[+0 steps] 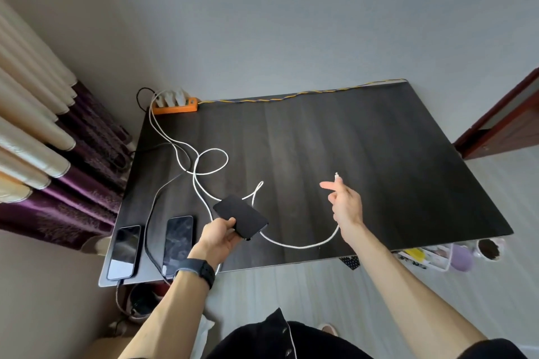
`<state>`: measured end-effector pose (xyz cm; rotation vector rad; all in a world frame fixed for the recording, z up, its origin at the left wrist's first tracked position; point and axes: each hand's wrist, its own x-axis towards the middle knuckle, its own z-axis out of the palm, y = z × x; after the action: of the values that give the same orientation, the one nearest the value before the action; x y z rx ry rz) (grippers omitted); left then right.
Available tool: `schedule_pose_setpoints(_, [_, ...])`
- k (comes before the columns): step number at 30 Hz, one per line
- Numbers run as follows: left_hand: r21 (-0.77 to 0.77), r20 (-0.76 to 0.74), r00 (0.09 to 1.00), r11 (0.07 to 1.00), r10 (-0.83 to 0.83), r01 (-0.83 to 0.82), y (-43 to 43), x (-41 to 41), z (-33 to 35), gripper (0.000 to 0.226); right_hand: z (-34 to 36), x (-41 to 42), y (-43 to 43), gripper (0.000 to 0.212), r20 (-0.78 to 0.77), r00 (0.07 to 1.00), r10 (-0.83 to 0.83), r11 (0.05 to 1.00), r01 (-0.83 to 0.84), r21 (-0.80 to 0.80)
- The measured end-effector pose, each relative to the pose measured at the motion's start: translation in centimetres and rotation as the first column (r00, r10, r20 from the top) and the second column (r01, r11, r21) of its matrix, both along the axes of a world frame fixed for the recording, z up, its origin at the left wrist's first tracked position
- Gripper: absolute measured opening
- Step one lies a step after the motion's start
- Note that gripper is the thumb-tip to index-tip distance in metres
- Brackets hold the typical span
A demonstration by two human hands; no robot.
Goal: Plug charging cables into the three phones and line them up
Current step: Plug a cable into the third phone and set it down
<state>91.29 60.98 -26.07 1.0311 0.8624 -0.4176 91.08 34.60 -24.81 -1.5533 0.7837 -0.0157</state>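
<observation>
Two phones lie side by side at the near left edge of the bench [350, 131]: the left phone [124, 252] and the middle phone [178, 242], each seemingly with a cable at its near end. So it's the third phone [240, 217] you're working on. Your left hand [217, 237] has it lifted, fingers wrapped round its near end, dark face up and tilted. Your right hand [345, 204] pinches the white cable [297, 245] just behind its plug [337, 175], forefinger pointing left, plug tip sticking up. The two are well apart, so bring them together. I can't see the port from here, so turn the phone's end toward the plug, square the tip up and push straight. Mind the slack looping under the phone; it could snag. Then lay it just right of the middle phone, edges level.
</observation>
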Motion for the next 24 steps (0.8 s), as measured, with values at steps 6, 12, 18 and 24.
schedule_pose_setpoints(6, [-0.260,0.106,0.994,0.965,0.035,-0.006,-1.0,0.2,1.1,0.027,2.6,-4.1,0.6,0.031,0.080,0.979,0.187,0.982,-0.189,0.019])
schedule_pose_setpoints(12, [-0.385,0.115,0.993,0.923,0.026,0.020,-3.8,-0.2,2.3,0.029,2.4,-7.7,2.4,0.020,0.087,0.947,0.309,0.948,-0.299,-0.112])
schedule_pose_setpoints(18, [-0.424,0.130,0.991,0.903,-0.022,0.076,-4.9,-1.2,2.7,0.032,2.2,-9.0,3.4,0.012,0.113,0.917,0.383,0.908,-0.352,-0.229])
schedule_pose_setpoints(24, [-0.384,0.097,0.995,0.921,-0.027,0.063,-5.6,-1.8,2.5,0.034,2.4,-9.5,3.9,0.008,0.134,0.899,0.417,0.893,-0.378,-0.242])
